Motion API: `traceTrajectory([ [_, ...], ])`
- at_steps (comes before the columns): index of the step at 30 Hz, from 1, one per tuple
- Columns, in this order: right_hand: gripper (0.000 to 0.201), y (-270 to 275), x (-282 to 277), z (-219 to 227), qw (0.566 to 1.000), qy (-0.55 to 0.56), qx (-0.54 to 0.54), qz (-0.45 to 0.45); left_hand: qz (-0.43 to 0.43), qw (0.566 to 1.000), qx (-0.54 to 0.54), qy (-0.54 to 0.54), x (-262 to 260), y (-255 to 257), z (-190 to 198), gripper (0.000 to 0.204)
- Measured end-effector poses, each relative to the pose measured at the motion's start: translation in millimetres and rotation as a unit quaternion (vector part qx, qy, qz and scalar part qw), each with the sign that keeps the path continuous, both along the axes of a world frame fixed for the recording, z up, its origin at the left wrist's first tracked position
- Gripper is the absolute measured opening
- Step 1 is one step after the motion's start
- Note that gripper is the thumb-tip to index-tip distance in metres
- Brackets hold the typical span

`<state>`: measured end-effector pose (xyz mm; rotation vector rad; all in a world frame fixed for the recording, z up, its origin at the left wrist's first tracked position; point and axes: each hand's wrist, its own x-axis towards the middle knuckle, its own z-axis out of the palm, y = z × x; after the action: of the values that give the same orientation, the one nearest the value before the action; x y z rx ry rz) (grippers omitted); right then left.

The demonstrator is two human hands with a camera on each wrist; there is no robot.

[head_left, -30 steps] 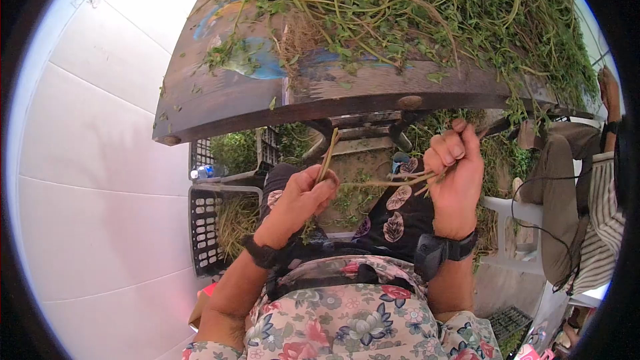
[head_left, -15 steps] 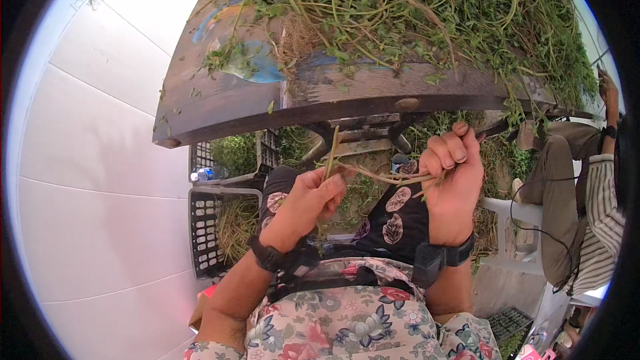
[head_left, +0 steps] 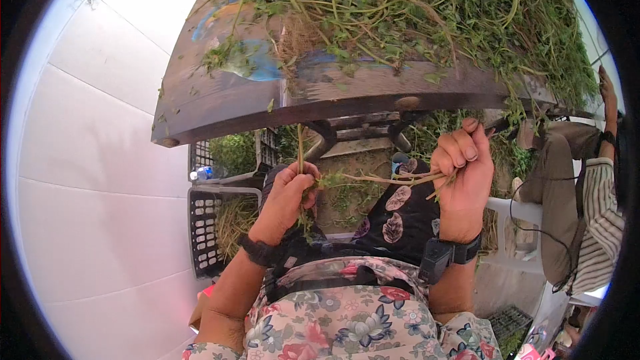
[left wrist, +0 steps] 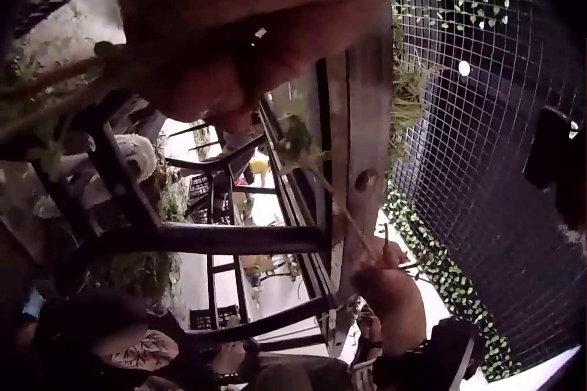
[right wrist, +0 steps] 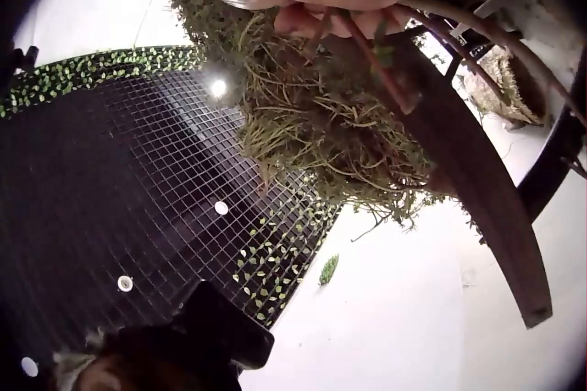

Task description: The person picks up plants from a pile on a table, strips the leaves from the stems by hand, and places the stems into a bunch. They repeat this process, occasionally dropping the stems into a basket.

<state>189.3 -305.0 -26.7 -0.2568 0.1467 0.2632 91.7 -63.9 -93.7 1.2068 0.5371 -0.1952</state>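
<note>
Pinched in my left hand (head_left: 283,197) is a small bunch of plant stems (head_left: 301,150), their ends pointing up toward the table edge and leafy bits hanging below the fingers. My right hand (head_left: 465,167), fingers curled, grips several thin brownish stems (head_left: 393,179). These reach leftward with a leafy tip (head_left: 328,181) right at my left fingers. Both hands are over the lap, just in front of the wooden table (head_left: 227,117). Stems (right wrist: 376,66) also stick out below my right hand in the right wrist view.
A large heap of leafy green stems (head_left: 427,17) covers much of the table. Black crates (head_left: 203,223) with plants stand at the left, beside a white wall (head_left: 113,193). Another person (head_left: 563,207) sits at the right near a white plastic chair (head_left: 500,227); a dark cable hangs there.
My left hand came up toward the right-hand stems, then moved back left and slightly down with its bunch. My right hand has shifted a little to the right, still holding its stems.
</note>
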Motion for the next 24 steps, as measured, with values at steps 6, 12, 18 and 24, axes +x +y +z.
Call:
traceTrajectory([
  [6, 0.020, 8, -1, -8, 0.997, -0.025, 0.015, 0.077, -0.134, 0.978, 0.127, -0.100, 9, -1, 5, 0.019],
  [12, 0.022, 1, 8, -16, 1.000, 0.007, 0.002, 0.024, -0.266, 0.958, 0.084, -0.061, 5, -11, 20, 0.022],
  [18, 0.022, 1, 7, -21, 1.000, 0.015, -0.018, 0.008, -0.316, 0.935, 0.117, -0.109, 5, -15, 16, 0.020],
  [24, 0.024, 11, -4, -8, 0.996, -0.067, -0.043, 0.048, -0.258, 0.919, 0.253, -0.160, 7, -18, -10, 0.015],
])
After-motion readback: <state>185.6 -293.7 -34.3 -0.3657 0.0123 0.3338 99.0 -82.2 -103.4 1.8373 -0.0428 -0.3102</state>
